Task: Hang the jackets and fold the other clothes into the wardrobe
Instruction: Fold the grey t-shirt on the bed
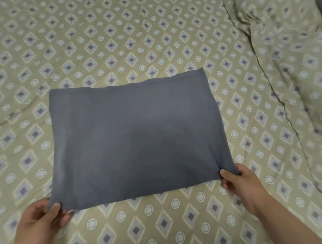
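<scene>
A grey-blue garment [136, 136] lies folded into a flat rectangle in the middle of the bed. My left hand [45, 217] pinches its near left corner between thumb and fingers. Over at the near right corner, my right hand [238, 181] pinches the cloth the same way. The far edge of the garment rests flat on the bedsheet. No wardrobe or jacket is in view.
The bed is covered by a beige bedsheet [128, 32] printed with diamonds and circles. A pillow [275, 6] and a bunched duvet [310, 91] in the same print lie along the right side.
</scene>
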`<state>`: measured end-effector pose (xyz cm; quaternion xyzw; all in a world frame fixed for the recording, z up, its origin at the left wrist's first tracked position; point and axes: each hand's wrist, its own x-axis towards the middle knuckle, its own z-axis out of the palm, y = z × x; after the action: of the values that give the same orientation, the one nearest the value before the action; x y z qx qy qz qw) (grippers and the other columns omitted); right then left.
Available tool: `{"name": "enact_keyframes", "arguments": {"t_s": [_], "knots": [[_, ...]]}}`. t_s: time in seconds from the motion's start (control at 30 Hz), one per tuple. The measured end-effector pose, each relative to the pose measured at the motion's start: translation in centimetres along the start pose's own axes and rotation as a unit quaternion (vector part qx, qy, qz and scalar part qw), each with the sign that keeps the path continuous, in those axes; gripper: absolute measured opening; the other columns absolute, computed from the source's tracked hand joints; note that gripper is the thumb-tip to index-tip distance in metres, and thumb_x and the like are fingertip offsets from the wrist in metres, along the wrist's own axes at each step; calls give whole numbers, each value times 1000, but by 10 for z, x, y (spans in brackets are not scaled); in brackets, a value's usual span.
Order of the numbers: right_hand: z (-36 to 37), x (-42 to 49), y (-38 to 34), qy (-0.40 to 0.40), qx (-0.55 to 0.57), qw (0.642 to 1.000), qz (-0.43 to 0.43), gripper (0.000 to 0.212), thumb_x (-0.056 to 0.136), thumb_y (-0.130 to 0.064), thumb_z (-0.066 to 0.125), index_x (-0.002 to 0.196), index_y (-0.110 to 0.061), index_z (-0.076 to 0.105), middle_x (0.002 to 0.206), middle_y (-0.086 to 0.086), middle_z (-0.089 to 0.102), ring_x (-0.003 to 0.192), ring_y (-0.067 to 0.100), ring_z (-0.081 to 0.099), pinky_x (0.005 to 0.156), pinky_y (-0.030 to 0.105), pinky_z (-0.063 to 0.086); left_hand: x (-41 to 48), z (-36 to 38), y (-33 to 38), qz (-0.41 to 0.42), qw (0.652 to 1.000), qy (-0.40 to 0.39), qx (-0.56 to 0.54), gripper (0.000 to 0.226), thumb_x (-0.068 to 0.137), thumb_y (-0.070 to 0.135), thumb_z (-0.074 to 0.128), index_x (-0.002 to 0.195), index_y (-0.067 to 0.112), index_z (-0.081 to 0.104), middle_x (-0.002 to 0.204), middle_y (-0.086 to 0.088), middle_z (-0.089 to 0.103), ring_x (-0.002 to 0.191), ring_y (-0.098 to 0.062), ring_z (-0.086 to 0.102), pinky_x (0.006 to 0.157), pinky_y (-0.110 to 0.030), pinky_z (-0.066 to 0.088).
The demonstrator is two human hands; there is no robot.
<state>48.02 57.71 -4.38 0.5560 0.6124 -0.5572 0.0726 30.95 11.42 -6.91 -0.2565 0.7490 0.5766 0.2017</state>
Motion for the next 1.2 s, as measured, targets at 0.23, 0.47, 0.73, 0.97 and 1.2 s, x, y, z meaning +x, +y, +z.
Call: {"name": "enact_keyframes", "arguments": {"t_s": [0.23, 0.47, 0.73, 0.97, 1.2], "knots": [[1, 12, -4, -1, -201, 979, -14, 14, 90, -11, 62, 79, -2, 60, 58, 9, 59, 52, 25, 54, 54, 33, 47, 10, -3, 11, -89, 986, -94, 105, 19, 92, 15, 66, 86, -2, 62, 65, -14, 60, 59, -26, 59, 64, -31, 58], [-31, 6, 12, -73, 114, 988, 73, 19, 95, -9, 62, 103, 7, 66, 88, 24, 73, 80, 34, 73, 66, 32, 62, 26, -36, 22, -61, 996, 12, 57, 31, 95, 20, 62, 94, -11, 64, 67, -23, 65, 65, -31, 67, 55, -23, 58], [-12, 0, 26, -43, 207, 970, 122, 14, 94, -12, 65, 92, 0, 59, 85, 14, 67, 80, 23, 64, 76, 34, 59, 15, -24, -1, -124, 990, 4, -71, 21, 90, 19, 70, 94, 4, 55, 89, -17, 75, 84, -25, 74, 88, -41, 53], [-26, -30, 15, -128, 221, 948, 191, 11, 99, -2, 50, 106, 2, 58, 79, 10, 56, 66, 15, 50, 66, 34, 61, -16, -28, 25, -240, 968, -60, -51, 14, 99, 0, 47, 86, 4, 51, 67, -11, 51, 35, -9, 51, 36, -15, 45], [-77, -118, 24, -124, 133, 964, 194, 23, 96, -7, 56, 117, -1, 63, 99, 7, 75, 94, 20, 67, 75, 33, 57, -78, -110, 37, -340, 937, -76, 11, 15, 94, 2, 54, 82, 10, 52, 46, -2, 49, 31, -6, 48, 37, -15, 46]]}}
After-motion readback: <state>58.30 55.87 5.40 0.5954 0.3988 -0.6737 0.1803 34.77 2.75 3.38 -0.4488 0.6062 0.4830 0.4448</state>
